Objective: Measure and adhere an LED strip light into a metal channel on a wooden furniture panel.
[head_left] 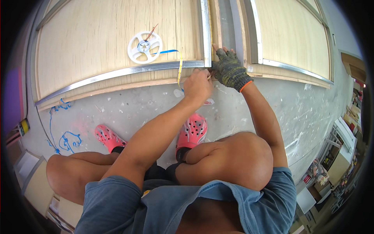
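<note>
My bare left hand (pixel 198 85) is closed at the lower right corner of the left wooden panel (pixel 97 31), just under its metal edge strip (pixel 156 67). A small part of something shows at its fingertips, too hidden to name. My right hand (pixel 230 71), in a dark fingerless work glove with an orange cuff, lies over the gap beside that corner. Its fingers are stretched out and its thumb side is near my left fingertips. On the left panel lies a white spoked reel (pixel 143 47). A yellow and blue tape (pixel 180 66) runs from it over the panel's edge.
A second panel (pixel 292 31) with metal edging lies to the right. Tangled blue strands (pixel 69 140) are on the speckled grey floor (pixel 156 103) at left. My pink clogs (pixel 193 128) stand close to the panel. Clutter and boards (pixel 339 152) line the right side.
</note>
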